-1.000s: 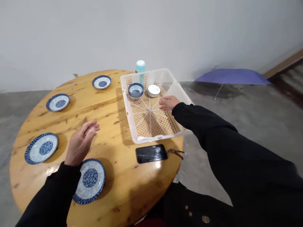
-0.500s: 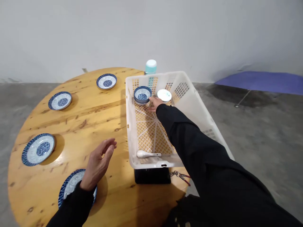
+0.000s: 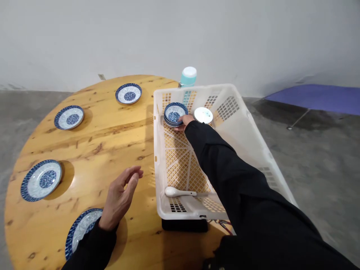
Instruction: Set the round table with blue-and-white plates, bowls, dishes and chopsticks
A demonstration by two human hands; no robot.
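My right hand [image 3: 186,122] reaches into a white plastic basket [image 3: 156,150]. Its thumb is over the rim of a stack of small blue-and-white bowls [image 3: 173,111], with fingers against the side and partly hidden below. Just right of that hand is a plain white bowl [image 3: 203,115]. A white spoon [image 3: 180,192] lies at the basket's near end. My left hand [image 3: 120,197] hovers over the table, fingers loosely curved and apart from the thumb, holding nothing. Beneath its wrist is a blue-rimmed plate [image 3: 81,228], partly covered by the sleeve.
More blue-rimmed plates line the round wooden table's [image 3: 112,146] edge: a far plate [image 3: 128,93], a left plate [image 3: 69,117] and a nearer plate [image 3: 41,180]. Behind the basket stands a turquoise bottle [image 3: 188,77]. A black object [image 3: 184,225] lies under its near edge. A purple umbrella [image 3: 315,98] rests at right.
My right hand has closed on the side of the bowl stack, which now sits slightly tilted. The view has shifted a little; my left hand stays nearly the same.
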